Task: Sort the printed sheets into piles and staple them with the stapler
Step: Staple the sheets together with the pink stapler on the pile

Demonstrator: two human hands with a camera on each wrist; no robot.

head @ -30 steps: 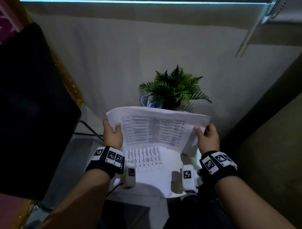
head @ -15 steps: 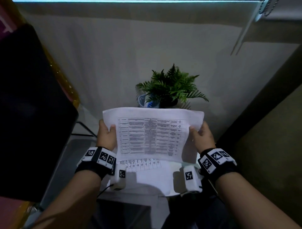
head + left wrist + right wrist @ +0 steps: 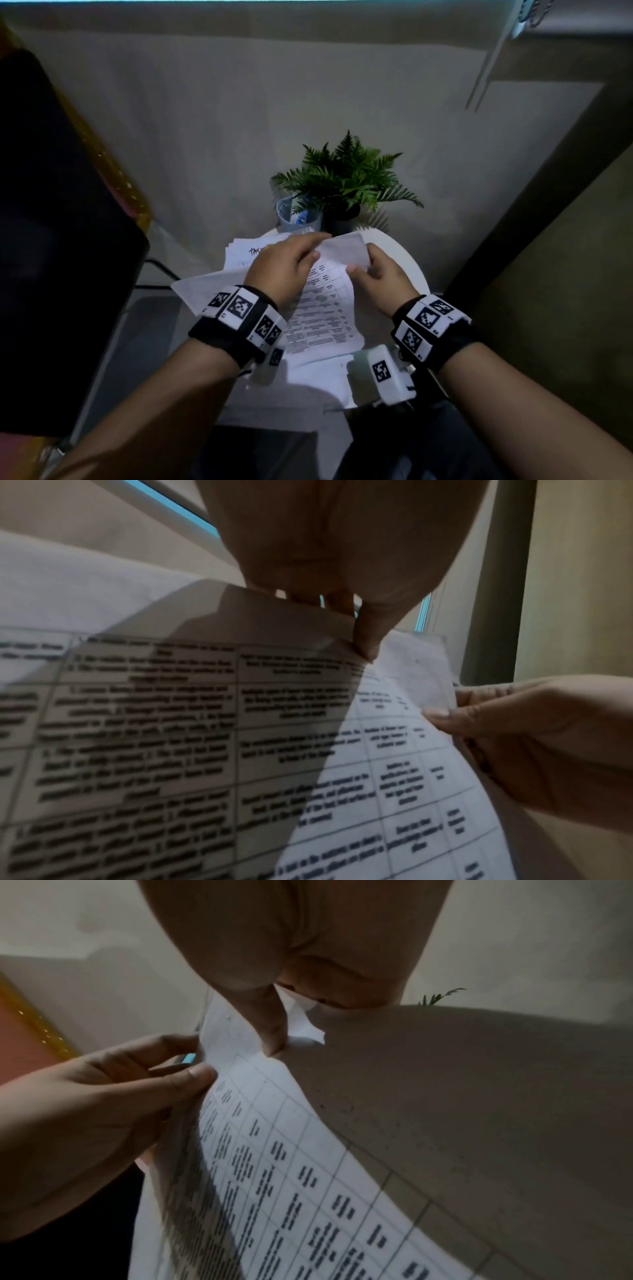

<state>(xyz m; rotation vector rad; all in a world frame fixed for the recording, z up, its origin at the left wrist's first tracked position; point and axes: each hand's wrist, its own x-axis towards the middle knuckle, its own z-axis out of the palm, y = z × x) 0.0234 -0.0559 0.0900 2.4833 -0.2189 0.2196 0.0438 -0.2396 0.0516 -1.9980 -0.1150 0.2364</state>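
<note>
A small stack of printed sheets (image 3: pixel 322 308) with tables of text hangs over the round white table (image 3: pixel 407 263). My left hand (image 3: pixel 313 248) reaches across and pinches the stack's far edge; its thumb and fingers (image 3: pixel 366 642) close on the paper (image 3: pixel 205 723). My right hand (image 3: pixel 359 269) pinches the same far corner from the right, thumb (image 3: pixel 274 1034) on top of the sheet (image 3: pixel 308 1177). The two hands nearly touch. More sheets (image 3: pixel 246 255), one with handwriting, lie on the table behind. No stapler shows in any view.
A potted fern (image 3: pixel 346 181) and a clear plastic cup (image 3: pixel 294 216) stand at the table's far edge against the wall. A large black object (image 3: pixel 51 240) fills the left side. A dark panel (image 3: pixel 548 205) runs along the right.
The hands held the sheets wide apart by the two side edges. They have since come together at the far corner, the left hand crossing over the page, and the stack has dropped lower.
</note>
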